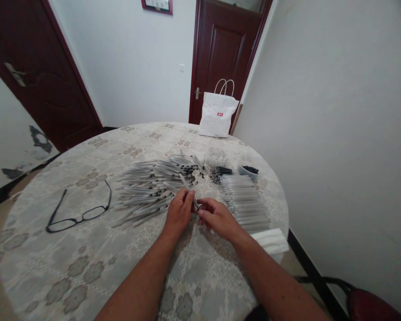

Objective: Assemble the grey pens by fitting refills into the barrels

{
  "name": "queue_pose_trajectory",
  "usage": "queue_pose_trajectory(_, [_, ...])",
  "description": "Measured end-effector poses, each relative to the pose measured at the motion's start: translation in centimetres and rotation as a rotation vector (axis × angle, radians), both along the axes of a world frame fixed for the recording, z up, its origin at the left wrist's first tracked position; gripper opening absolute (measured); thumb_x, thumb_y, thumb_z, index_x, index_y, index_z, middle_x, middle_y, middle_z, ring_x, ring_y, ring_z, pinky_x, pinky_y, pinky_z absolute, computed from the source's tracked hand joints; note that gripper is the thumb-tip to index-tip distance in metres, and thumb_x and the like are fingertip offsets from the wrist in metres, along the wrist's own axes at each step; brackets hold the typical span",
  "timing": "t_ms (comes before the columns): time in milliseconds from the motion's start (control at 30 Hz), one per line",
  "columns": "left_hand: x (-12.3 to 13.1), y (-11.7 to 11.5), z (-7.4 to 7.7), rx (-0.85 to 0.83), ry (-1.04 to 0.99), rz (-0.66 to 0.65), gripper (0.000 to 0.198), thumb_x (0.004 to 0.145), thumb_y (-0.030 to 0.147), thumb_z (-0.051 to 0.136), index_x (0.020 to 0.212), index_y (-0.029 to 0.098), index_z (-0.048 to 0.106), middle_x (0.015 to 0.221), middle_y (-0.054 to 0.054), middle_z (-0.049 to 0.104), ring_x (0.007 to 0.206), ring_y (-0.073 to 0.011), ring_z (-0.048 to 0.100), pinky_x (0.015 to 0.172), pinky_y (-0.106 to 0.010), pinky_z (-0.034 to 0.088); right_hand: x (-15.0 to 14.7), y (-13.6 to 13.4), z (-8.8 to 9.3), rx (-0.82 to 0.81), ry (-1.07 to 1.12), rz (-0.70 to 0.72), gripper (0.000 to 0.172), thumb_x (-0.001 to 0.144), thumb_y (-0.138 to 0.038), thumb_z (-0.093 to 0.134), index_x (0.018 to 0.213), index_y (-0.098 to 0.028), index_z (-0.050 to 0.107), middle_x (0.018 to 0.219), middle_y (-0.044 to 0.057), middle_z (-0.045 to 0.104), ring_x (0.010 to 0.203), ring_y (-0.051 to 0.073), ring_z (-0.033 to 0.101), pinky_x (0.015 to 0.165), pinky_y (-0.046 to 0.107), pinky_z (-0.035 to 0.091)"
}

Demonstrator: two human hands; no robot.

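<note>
My left hand (180, 208) is closed around a slim, pale pen (183, 180), whose upper end slants up and away past the fingers. At the pen's lower end, the thumb and fingers of my right hand (216, 216) are pinched together; any small part between them is hidden. Just beyond and left of my hands lies a loose heap of similar grey pens (143, 189), many with black ends. Right of my hands, a row of translucent pen barrels (243, 200) lies side by side, with a bunch of small black-ended parts (220, 173) behind it.
A small bowl (249, 171) of black pieces and a crumpled clear plastic bag (216, 157) sit behind the barrels. Folded white paper (270, 240) lies by my right forearm. Eyeglasses (76, 220) rest at left on the patterned tablecloth (96, 272). A white paper bag (218, 116) stands at the far edge.
</note>
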State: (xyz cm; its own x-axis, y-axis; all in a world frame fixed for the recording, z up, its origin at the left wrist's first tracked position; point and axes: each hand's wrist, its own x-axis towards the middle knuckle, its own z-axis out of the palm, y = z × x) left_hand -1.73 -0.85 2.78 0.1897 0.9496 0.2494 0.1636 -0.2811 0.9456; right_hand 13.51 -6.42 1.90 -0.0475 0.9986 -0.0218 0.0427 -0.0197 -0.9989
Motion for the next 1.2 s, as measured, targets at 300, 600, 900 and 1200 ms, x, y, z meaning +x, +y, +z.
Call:
queue_pose_trajectory(300, [-0.5,0.9,-0.7,-0.139,-0.219,0.161,0.038,0.095,0.056,0.053,0.079,0.023,0.061,0.059,0.001,0.060,0.056,-0.0163,0.057,0.059,-0.026,0.047,3.9,-2.2,4.7,0.300,-0.654,0.124,0.015,0.087,-0.019,0.063,0.090,-0.025,0.077,0.086,0.002,0.075,0.082,0.020,0.067,0.076,0.031,0.048])
queue_pose_trajectory(600, [0.0,1.3,-1.4,-0.214,-0.310,0.117,0.038,0.092,0.056,0.055,0.096,0.020,0.067,0.074,0.001,0.066,0.056,-0.0134,0.059,0.053,-0.024,0.049,12.9,-1.0,6.4,0.511,-1.250,-0.294,0.021,0.098,-0.022,0.054,0.100,-0.020,0.075,0.097,0.010,0.069,0.098,0.025,0.062,0.095,0.039,0.047])
queue_pose_trajectory(900, [0.0,1.1,-1.2,-0.225,-0.170,0.064,0.044,0.091,0.059,0.054,0.093,0.018,0.068,0.067,0.000,0.064,0.055,-0.0154,0.060,0.057,-0.026,0.050,12.9,6.4,8.8,0.158,-1.752,-0.248,0.032,0.103,-0.020,0.043,0.112,-0.019,0.074,0.109,0.014,0.069,0.108,0.026,0.058,0.092,0.032,0.046])
queue_pose_trajectory(1200, [0.0,1.4,-1.6,-0.215,-0.150,0.028,0.041,0.092,0.058,0.055,0.090,0.020,0.070,0.064,0.001,0.063,0.056,-0.0152,0.060,0.058,-0.025,0.047,12.4,10.4,8.6,0.013,-1.841,-0.168,0.034,0.097,-0.010,0.045,0.113,-0.016,0.074,0.112,0.017,0.070,0.109,0.027,0.062,0.088,0.032,0.050])
